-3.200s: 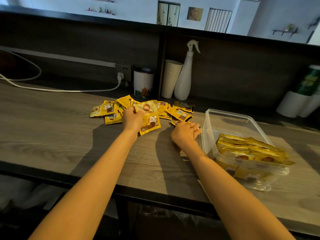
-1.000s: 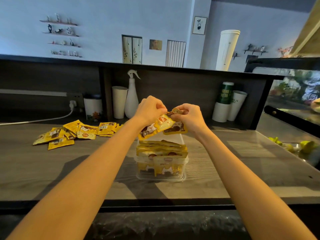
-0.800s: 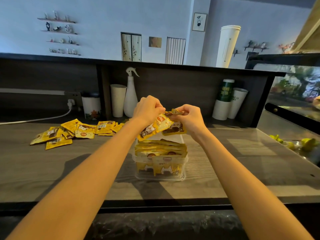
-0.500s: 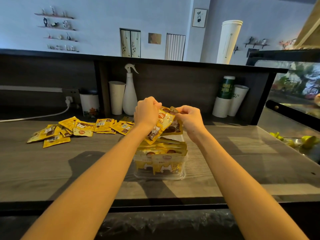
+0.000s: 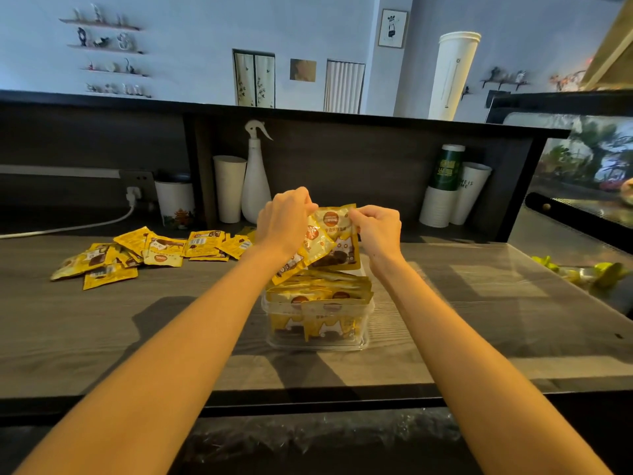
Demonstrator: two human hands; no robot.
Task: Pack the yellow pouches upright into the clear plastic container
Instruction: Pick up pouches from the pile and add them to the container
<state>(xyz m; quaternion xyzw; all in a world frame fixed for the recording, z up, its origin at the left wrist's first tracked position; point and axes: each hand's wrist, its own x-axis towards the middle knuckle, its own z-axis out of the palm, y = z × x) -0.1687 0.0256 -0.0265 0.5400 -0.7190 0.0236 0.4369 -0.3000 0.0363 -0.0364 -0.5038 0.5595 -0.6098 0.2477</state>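
Note:
A clear plastic container [image 5: 366, 339] stands on the wooden counter in front of me, with several yellow pouches [image 5: 318, 296] upright inside it. Above its far end I hold two yellow pouches by their top edges. My left hand [image 5: 284, 221] pinches a tilted pouch [image 5: 313, 246]. My right hand [image 5: 378, 228] pinches an upright pouch [image 5: 337, 234] behind it. Several loose yellow pouches [image 5: 154, 250] lie in a heap on the counter to the left.
A white spray bottle [image 5: 255, 180], paper cups [image 5: 228, 188] and a lidded jar [image 5: 174, 200] stand against the dark back panel. More cups [image 5: 452, 190] stand at the right. A white cable [image 5: 68, 228] runs from a socket at the left. Green items [image 5: 589, 270] lie at the far right.
Both hands lifted pouches from the heap on the counter and brought them over the container. In the last second the pouches turned from nearly flat to hanging upright.

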